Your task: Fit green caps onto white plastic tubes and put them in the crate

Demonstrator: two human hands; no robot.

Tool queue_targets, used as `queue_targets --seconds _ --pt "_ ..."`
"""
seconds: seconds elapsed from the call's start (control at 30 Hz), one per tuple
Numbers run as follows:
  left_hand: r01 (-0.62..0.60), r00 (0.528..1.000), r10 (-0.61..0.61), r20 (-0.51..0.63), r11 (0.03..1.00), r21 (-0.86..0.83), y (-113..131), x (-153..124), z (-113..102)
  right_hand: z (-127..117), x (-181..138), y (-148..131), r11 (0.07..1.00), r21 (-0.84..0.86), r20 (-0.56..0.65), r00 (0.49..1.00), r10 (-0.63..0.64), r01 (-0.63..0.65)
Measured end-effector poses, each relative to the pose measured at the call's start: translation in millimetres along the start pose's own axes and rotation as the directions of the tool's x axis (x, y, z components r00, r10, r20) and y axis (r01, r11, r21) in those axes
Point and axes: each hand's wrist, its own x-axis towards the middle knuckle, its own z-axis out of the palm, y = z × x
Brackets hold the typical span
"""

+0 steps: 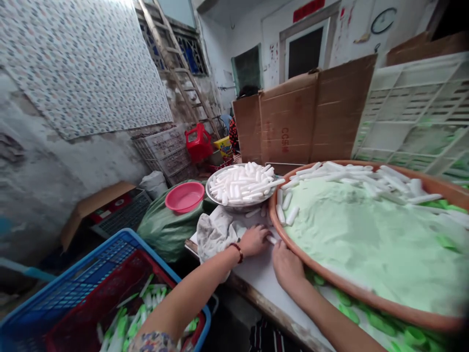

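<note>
My left hand (255,240) and my right hand (286,264) rest on the white table (264,278) beside the rim of a big brown basin (348,288) filled with light green powder (366,234). Between their fingertips lies a small white tube (271,240), pinched from both sides. Several more white tubes (366,173) lie on the powder along the basin's far edge. A metal bowl (240,188) heaped with white tubes stands just beyond my hands. A red bead bracelet is on my left wrist.
A crumpled grey cloth (216,232) lies left of my hands. A pink bowl (184,197) sits on a green sack. Blue and red crates (91,288) with green-capped tubes stand lower left. Cardboard boxes (304,117) and a white crate (414,107) stand behind. Green caps (348,313) lie under the basin.
</note>
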Motion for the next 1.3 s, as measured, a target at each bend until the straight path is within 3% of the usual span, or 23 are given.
queue_targets --seconds 0.17,0.43,0.53,0.63,0.73,0.83,0.93,1.0,1.1,1.3 --pt "-0.007 1.000 0.006 0.015 1.000 0.022 -5 -25 -2 -5 -10 11 0.999 0.044 0.081 0.996 -0.020 0.016" --pt "0.171 0.980 -0.183 0.084 0.977 0.130 -9 -24 -10 -30 -28 16 0.984 0.170 0.095 0.993 -0.073 0.056" --pt "0.155 0.983 -0.166 0.075 0.979 0.136 -4 -28 -11 -49 -34 51 0.981 0.194 0.037 0.999 -0.002 -0.005" --pt "0.113 0.993 -0.116 0.019 0.987 0.114 5 -21 -24 -62 -34 119 0.982 0.152 -0.048 0.991 0.123 -0.114" --pt "0.063 0.996 -0.058 -0.066 0.995 0.077 31 7 -43 -60 -33 188 0.982 0.073 -0.100 0.978 0.182 -0.175" --pt "0.006 0.995 -0.002 -0.095 0.999 0.048 73 47 -49 -49 -36 233 0.986 0.065 -0.095 0.982 0.161 -0.156" --pt "-0.032 0.998 0.034 -0.046 0.998 0.047 106 76 -38 -36 -44 256 0.986 0.102 -0.121 0.982 0.147 -0.135" --pt "-0.058 0.998 0.059 -0.008 0.996 0.067 115 83 -26 -28 -53 265 0.979 0.143 -0.129 0.978 0.163 -0.145" --pt "-0.091 0.996 0.090 0.010 0.989 0.113 111 80 -14 -17 -64 273 0.977 0.159 -0.087 0.984 0.156 -0.141" --pt "-0.091 0.996 0.087 0.032 0.976 0.195 102 75 -18 -12 -60 266 0.998 -0.046 0.023 0.999 0.033 -0.032"
